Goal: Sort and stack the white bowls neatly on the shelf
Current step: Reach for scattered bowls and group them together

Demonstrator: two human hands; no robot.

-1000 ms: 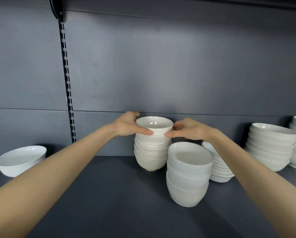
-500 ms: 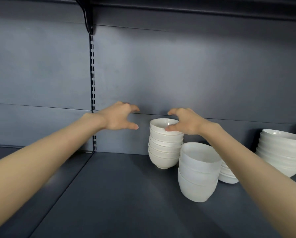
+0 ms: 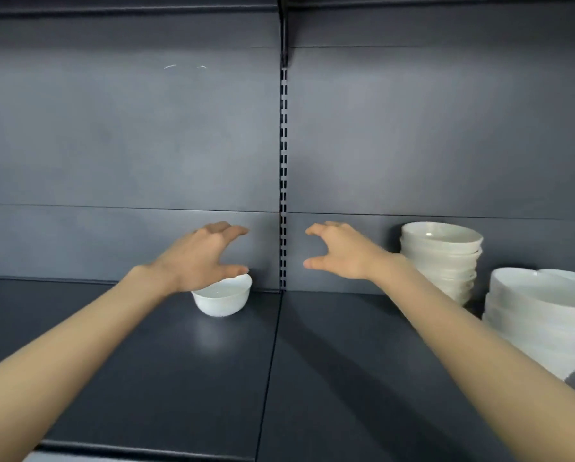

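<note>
My left hand [image 3: 199, 258] hides a lone bowl [image 3: 224, 298] rim; blurred stack [image 3: 539, 315] cut off, right edge.
Both hands spread and empty, right hand [image 3: 343, 253] above open shelf [image 3: 346, 361].

Just left of centre: single white bowl [image 3: 224, 296], small, glossy, upright, alone on the dark grey shelf [image 3: 329, 361], close to the back panel. Right of centre, against the back: tall stack of off-white bowls [image 3: 441, 258], nested, mouths up, slightly uneven. At the right edge, nearer the front: second stack of white bowls [image 3: 539, 315], wider, blurred, partly cut off.
</note>
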